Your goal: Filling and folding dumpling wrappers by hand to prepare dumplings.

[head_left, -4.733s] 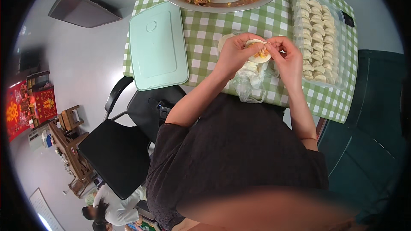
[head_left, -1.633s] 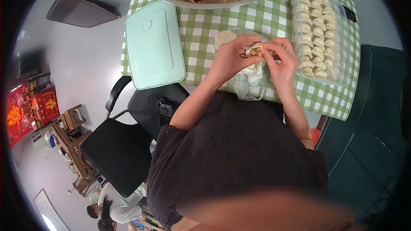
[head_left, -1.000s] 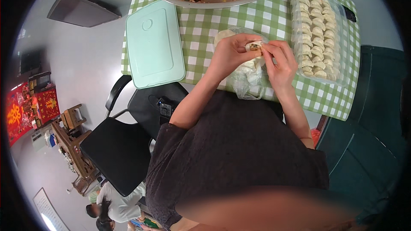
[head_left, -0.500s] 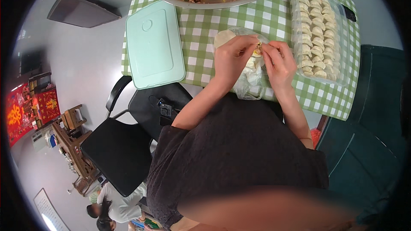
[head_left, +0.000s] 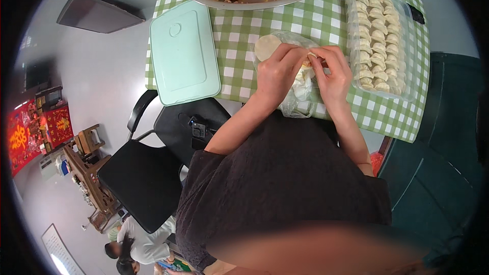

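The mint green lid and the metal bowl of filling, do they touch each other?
Apart. The head view shows checked cloth between the mint green lid and the rim of the metal bowl of filling.

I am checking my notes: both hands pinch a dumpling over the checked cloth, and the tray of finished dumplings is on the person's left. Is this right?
Not quite. In the head view the tray of finished dumplings is on the person's right; the rest holds.

head camera looks steeply down
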`<state>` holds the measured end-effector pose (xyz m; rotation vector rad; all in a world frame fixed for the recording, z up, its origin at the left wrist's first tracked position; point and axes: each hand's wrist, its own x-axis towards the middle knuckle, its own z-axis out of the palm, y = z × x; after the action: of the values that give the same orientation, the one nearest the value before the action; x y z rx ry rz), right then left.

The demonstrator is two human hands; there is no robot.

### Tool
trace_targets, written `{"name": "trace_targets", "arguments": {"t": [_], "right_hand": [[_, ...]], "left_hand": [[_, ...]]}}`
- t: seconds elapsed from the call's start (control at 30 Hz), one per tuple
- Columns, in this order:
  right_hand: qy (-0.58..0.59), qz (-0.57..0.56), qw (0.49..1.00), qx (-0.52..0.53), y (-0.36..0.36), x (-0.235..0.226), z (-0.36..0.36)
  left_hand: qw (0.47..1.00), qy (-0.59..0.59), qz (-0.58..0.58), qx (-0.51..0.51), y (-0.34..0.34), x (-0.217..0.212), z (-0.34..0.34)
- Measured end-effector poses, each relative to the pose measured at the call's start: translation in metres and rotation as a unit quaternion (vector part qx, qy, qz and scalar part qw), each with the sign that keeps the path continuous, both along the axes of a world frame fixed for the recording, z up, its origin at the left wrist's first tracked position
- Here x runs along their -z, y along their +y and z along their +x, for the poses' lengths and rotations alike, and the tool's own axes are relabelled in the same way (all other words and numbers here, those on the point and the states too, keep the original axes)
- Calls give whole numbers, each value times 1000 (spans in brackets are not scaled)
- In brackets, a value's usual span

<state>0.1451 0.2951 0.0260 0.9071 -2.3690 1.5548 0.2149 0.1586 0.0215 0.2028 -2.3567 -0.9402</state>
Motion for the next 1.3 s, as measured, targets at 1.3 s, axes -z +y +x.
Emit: {"name": "trace_targets", "arguments": {"t": [1.3], "right_hand": [[152, 61, 986, -20, 3, -7, -16]], "left_hand": [[975, -118, 169, 81, -4, -15, -21]]}}
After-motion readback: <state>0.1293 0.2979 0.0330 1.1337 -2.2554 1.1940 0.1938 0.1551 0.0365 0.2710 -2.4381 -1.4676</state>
